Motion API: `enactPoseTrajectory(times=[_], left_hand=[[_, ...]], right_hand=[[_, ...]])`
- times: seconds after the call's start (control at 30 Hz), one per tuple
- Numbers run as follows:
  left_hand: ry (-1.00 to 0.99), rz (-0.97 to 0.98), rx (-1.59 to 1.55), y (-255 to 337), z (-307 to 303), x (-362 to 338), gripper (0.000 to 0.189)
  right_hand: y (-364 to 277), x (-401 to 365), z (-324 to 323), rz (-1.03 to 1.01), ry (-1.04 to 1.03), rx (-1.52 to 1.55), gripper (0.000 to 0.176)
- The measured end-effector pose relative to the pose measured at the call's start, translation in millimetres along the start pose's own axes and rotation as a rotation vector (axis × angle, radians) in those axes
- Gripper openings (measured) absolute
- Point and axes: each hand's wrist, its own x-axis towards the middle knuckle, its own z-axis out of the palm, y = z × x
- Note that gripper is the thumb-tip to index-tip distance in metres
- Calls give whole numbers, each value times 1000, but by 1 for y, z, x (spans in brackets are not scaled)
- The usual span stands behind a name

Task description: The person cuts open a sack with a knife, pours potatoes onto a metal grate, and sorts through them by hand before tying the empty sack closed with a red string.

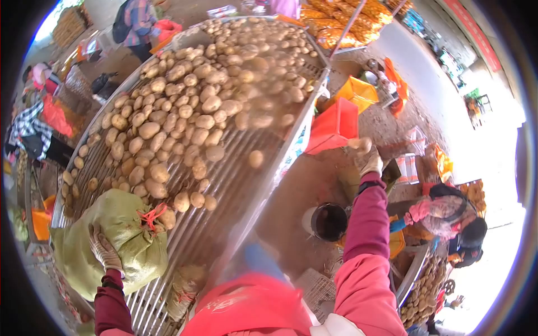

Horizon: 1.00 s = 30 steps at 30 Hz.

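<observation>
Slatted table, left hand on green sack, tied neck toward potatoes

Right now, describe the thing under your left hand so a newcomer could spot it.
Start at the slatted sorting table heaped with potatoes. At its near end the gloved left hand rests on a bulging green sack. It is the only green thing there, its neck tied with red cord.

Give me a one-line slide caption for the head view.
Gloved left hand rests on a green sack on the slatted table of potatoes; right hand holds one potato aloft.
</observation>
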Motion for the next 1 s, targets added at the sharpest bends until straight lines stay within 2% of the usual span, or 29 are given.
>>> enactPoseTrajectory(times=[0.03,0.07,0.1,0.17,0.2,0.23,0.27,0.3,0.33,0.37,0.43,0.5,0.53,0.57,0.6,0.7,0.77,0.8,0.9,0.93,0.97,1.0], left_hand=[[-9,5,23,4,-3,0,40],[-17,9,47,6,-4,0,41],[-21,6,74,6,-3,1,41],[-72,-55,175,-4,3,-2,42],[-38,-277,-500,-32,29,-14,42],[22,-453,-818,-33,26,-14,42],[145,-624,-1135,-33,23,-13,41],[120,-504,-797,-14,13,-7,41],[131,-408,-447,7,3,0,40],[-11,-39,202,7,-4,0,39],[-9,-49,139,18,-9,5,40],[-18,-64,131,21,-10,5,41],[-14,-67,117,19,-9,4,43],[-16,-69,122,20,-9,3,43],[-19,-70,128,22,-10,4,44],[-33,-79,123,16,-10,5,46],[-33,-81,115,20,-11,6,46],[-36,-77,110,20,-11,6,46],[-37,-83,122,21,-11,8,47],[-38,-82,127,20,-11,9,47],[-40,-83,130,20,-11,9,47],[-44,-85,131,19,-11,8,48]], right_hand=[[5,32,4,-81,35,-137,25],[21,53,6,-115,-68,-340,22],[38,56,15,-152,-182,-541,19],[108,34,32,-364,-358,-686,15],[136,-21,56,-307,-372,-666,13],[161,-82,77,-244,-389,-644,11],[198,-103,80,-220,-531,-640,12],[229,-117,83,-201,-663,-628,13],[263,-127,87,-410,-808,-749,15],[290,-139,90,-629,-939,-859,17],[315,-172,113,-775,-1155,-1000,24],[319,-205,152,-1056,-1303,-1146,25],[322,-213,169,-1077,-1350,-1243,30],[334,-212,184,-1171,-1373,-1320,33],[344,-213,201,-1094,-1389,-1471,47],[375,-212,249,-1317,-1388,-1557,61],[394,-213,270,-1296,-1308,-1757,69],[401,-215,271,-1325,-1266,-1776,70],[401,-247,245,-1365,-1335,-1918,63],[389,-259,235,-1487,-1388,-2098,54],[396,-252,223,-1331,-1580,-2088,51],[396,-242,203,-1315,-1665,-1972,49]])
